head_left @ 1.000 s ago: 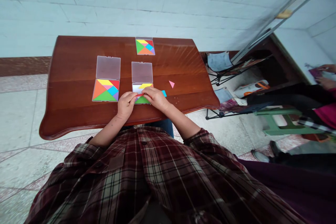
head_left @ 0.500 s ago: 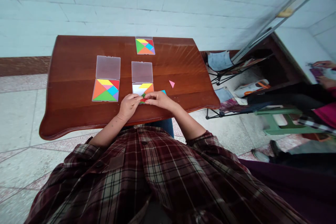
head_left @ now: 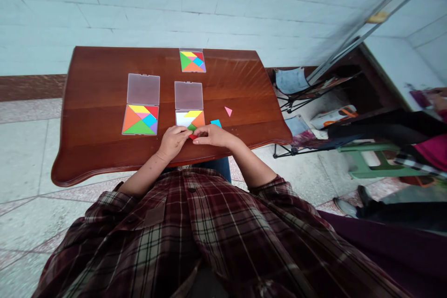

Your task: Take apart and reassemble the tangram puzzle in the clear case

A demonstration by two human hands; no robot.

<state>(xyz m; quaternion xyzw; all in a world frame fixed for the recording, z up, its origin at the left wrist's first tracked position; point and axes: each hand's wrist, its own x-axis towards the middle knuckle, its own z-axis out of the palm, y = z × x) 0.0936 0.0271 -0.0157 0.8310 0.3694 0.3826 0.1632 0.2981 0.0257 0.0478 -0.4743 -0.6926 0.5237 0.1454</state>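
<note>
My left hand [head_left: 173, 141] and my right hand [head_left: 213, 136] meet over the near edge of an open tangram case [head_left: 181, 118]. Between their closed fingertips is a red tangram piece [head_left: 193, 137], partly covered by the fingers. Inside the case, a yellow piece [head_left: 192, 114], an orange piece [head_left: 200, 119] and a green piece [head_left: 192, 127] show, with bare white at the upper left. The case's clear lid [head_left: 188, 96] lies folded back. A blue piece [head_left: 215, 123] lies on the table just beyond my right hand, and a pink triangle [head_left: 228, 111] farther right.
A filled tangram case [head_left: 140, 120] with its lid open sits to the left on the brown table [head_left: 98, 102]. Another filled case [head_left: 193, 62] is at the far edge. Right of the table stand folding chairs [head_left: 292, 81], a green stool [head_left: 366, 160] and a seated person.
My right hand has shifted slightly toward me and right, with its fingers lower around the red piece. More of the green piece and the blue piece now shows.
</note>
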